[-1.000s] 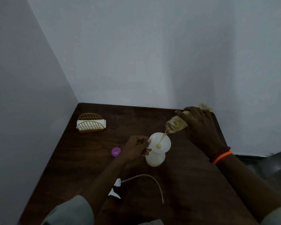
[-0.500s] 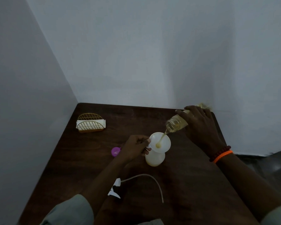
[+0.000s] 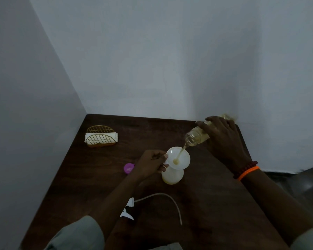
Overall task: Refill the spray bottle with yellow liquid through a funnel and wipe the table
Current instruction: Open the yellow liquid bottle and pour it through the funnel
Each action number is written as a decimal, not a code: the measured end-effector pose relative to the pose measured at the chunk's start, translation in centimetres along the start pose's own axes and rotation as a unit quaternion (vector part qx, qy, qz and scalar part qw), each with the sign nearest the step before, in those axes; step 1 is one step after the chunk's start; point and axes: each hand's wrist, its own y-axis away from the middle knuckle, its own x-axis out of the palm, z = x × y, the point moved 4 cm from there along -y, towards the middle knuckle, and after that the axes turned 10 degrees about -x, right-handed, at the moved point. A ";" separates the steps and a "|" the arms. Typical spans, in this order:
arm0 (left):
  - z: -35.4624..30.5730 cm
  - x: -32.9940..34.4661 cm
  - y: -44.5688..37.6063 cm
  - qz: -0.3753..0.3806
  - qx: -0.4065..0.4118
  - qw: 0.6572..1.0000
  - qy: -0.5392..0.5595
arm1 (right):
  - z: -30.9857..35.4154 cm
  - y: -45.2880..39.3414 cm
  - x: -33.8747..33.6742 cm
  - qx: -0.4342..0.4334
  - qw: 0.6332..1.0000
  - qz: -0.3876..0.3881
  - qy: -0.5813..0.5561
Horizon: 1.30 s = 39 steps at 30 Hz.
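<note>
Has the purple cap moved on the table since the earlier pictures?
No. The purple cap lies at the same place, left of the left hand and below the napkin holder.

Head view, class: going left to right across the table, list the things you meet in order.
Napkin holder → purple cap → left hand → funnel → tilted bottle of yellow liquid → right hand.

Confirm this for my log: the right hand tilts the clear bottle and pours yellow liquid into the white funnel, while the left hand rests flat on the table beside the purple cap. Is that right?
Not quite. In the head view the left hand is not flat on the table; it holds the rim of the white funnel seated on the spray bottle. The rest stands: the right hand tilts the clear bottle, pouring yellow liquid into the funnel; the purple cap lies nearby.
</note>
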 end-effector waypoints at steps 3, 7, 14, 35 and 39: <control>0.0 0.0 0.1 -0.002 -0.001 1.000 0.008 | 0.1 0.0 0.0 0.000 1.000 -0.001 0.001; 0.1 -0.1 0.0 -0.003 -0.004 1.000 0.002 | 0.0 0.0 0.1 -0.003 1.000 0.005 0.006; 0.2 -0.1 -0.2 -0.002 -0.009 1.000 -0.003 | 0.0 0.0 0.0 -0.006 1.000 0.000 0.010; 0.6 -0.2 -0.6 0.000 -0.001 1.000 -0.014 | 0.2 0.1 -0.4 -0.012 1.000 -0.011 0.015; 0.6 -0.3 -0.5 -0.001 -0.003 1.000 -0.016 | 0.2 0.0 -0.4 -0.012 1.000 -0.012 0.018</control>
